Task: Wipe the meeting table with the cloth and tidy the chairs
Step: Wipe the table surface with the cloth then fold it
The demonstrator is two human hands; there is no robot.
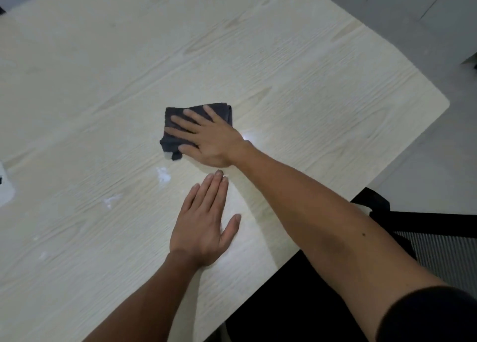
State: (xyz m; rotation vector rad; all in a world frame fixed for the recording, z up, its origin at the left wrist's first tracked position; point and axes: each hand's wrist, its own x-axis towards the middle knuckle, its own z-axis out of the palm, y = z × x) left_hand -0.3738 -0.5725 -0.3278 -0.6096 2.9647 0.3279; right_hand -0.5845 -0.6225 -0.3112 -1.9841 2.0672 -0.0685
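- The cloth (196, 130), a dark grey folded square, lies flat on the counter (296, 65) just left of the frame's centre.
- The right hand (206, 137) lies on top of it, its fingers (182, 123) straight and spread, pressing down rather than curling round the fabric; the palm hangs off the cloth's right edge onto bare wood.
- The cloth's longer side runs from upper right to lower left, and a loose corner pokes out below the little finger.
- White smears (163, 177) sit just below the cloth, with more (111, 201) further toward the lower left; these lie down and left of the pressing fingers, so the coming stroke probably has to pull that way.
- The left hand (206, 225) rests flat on the counter below the cloth, fingers straight and together, holding nothing; it looks like a brace.
- The right hand is plainly the nearer one to the cloth.
- A black chair (413, 238) with a mesh back stands at the counter's lower-right edge, not yet tidied.
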